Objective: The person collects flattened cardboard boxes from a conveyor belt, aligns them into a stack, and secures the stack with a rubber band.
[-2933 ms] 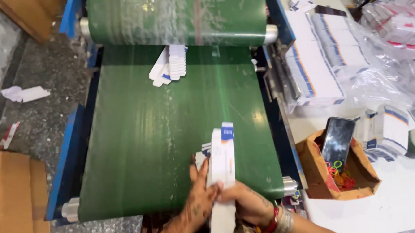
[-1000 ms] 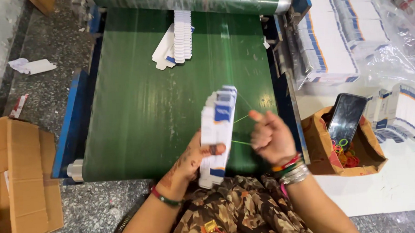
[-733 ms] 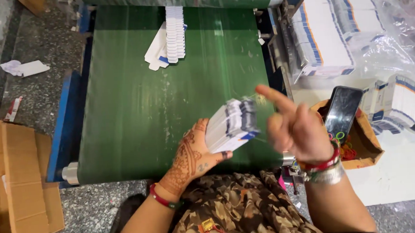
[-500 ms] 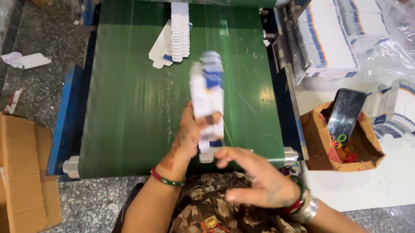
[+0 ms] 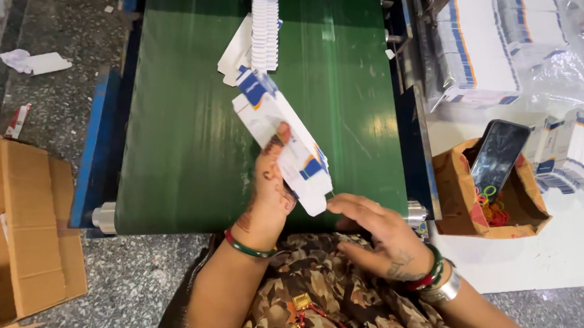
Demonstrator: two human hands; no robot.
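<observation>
My left hand (image 5: 272, 185) gripped a stack of flat white cartons (image 5: 284, 139) with blue and orange print, thumb pressed on top, the stack slanting over the green belt (image 5: 184, 136). My right hand (image 5: 376, 236) hung slack and held nothing, fingertips just beside the stack's lower end. Farther up the belt lay a row of cartons (image 5: 263, 26). To my right stood a small brown box (image 5: 464, 201) with a phone (image 5: 498, 156) propped in it, and to my left an open cardboard box (image 5: 25, 224) on the floor.
</observation>
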